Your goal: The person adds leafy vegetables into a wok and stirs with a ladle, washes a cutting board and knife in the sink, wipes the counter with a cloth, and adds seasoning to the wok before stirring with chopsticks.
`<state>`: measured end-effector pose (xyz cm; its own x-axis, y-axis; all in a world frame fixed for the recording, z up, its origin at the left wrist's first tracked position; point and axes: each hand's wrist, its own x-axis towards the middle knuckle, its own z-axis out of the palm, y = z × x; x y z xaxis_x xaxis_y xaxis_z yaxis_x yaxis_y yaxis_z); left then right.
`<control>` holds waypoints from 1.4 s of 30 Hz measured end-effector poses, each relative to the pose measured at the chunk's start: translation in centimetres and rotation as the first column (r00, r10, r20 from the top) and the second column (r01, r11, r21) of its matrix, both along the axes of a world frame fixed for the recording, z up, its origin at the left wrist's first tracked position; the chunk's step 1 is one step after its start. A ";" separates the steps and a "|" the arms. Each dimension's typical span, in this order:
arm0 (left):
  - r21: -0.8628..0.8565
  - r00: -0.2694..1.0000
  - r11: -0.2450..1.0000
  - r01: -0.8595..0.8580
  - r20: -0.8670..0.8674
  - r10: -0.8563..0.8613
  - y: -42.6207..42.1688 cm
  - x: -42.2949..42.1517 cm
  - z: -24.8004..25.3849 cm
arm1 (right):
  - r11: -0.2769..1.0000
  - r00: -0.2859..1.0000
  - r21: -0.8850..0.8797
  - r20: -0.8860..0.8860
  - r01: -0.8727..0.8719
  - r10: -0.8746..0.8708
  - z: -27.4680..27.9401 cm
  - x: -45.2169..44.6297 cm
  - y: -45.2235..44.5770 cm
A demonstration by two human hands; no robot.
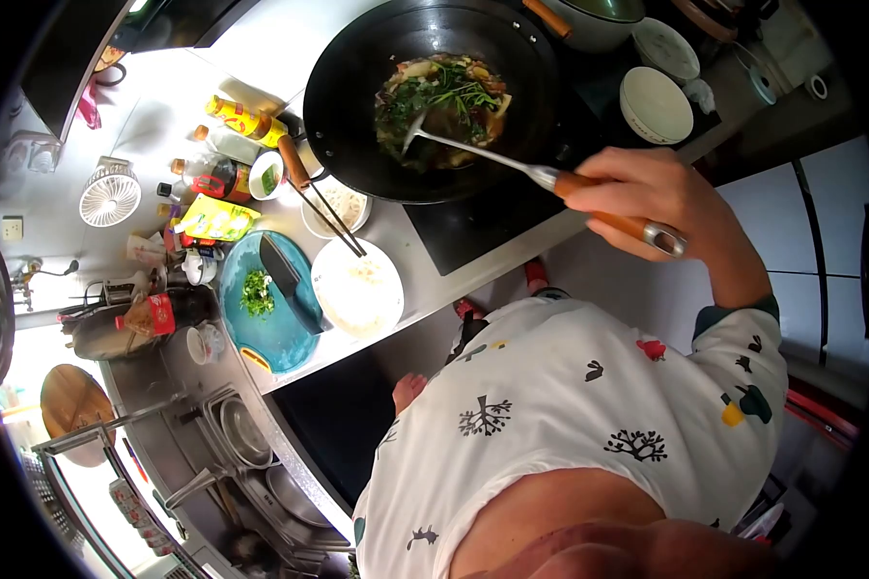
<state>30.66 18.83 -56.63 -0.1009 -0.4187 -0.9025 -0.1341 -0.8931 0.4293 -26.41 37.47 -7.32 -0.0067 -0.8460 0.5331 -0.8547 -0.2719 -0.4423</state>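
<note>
My right hand (637, 198) is closed round the wooden handle of a metal wok spatula (488, 152). The spatula's head dips into the food (454, 92) in a large black wok (348, 145). Green leaves lie on top of that food, with pale pieces and brown liquid around them. Low beside my body, at the counter's edge, my left hand (410, 389) shows only in part; its fingers look loose, and I see nothing in them. Nearest to it on the counter are a white plate (357, 299) and a blue cutting board (251, 338).
A knife (285, 280) and chopped greens (257, 293) lie on the board. A wooden-handled fork-like utensil (323, 207) rests across a bowl and the plate. Sauce bottles (246, 121) line the wall. White bowls (655, 104) and a pot (594, 19) stand beside the wok.
</note>
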 end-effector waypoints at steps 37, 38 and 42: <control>0.149 0.964 0.984 0.095 -0.261 -0.054 -0.8 -0.5 1.8 | 0.937 0.938 -0.205 0.263 0.281 -0.224 -3.5 -0.9 0.2; 0.144 0.968 0.984 0.107 -0.241 -0.071 -0.9 -0.5 1.7 | 0.933 0.939 -0.220 0.261 0.284 -0.224 -3.5 -0.9 -0.1; 0.091 0.955 0.990 0.111 -0.284 -0.081 -0.6 -0.4 1.2 | 0.928 0.952 -0.259 0.215 0.269 -0.217 -5.1 -1.1 -2.7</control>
<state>30.30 18.26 -55.45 -0.3900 -0.2992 -0.8708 -0.1101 -0.9238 0.3667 -27.46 34.73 -12.38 -0.3105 -0.6209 0.7198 -0.8239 -0.2019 -0.5295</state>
